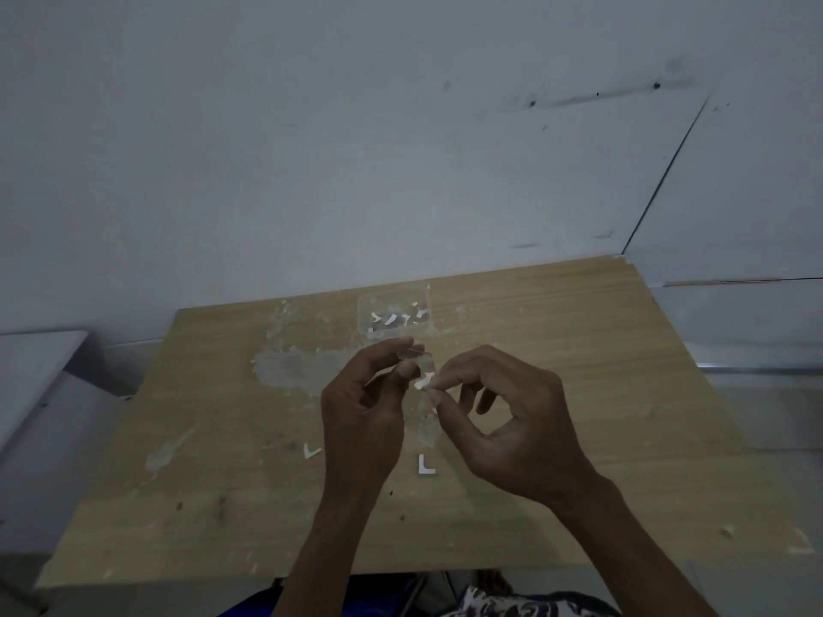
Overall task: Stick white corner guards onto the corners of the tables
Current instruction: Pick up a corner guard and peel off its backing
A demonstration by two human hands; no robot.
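Centre of frame: left hand (360, 411) and right hand (503, 420) both pinching a clear corner guard (421, 371), its white backing (423, 384) barely discernible | beyond, clear tray (394, 316), contents blurred | white L-pieces (425, 465) on table (579, 394); near edge uncovered, far right corner against wall (311, 149)

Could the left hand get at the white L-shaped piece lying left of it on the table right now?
Probably not at once. The white L-shaped piece lies uncovered beside the left hand, but that hand pinches a clear corner guard with the right hand, so it must let go first.
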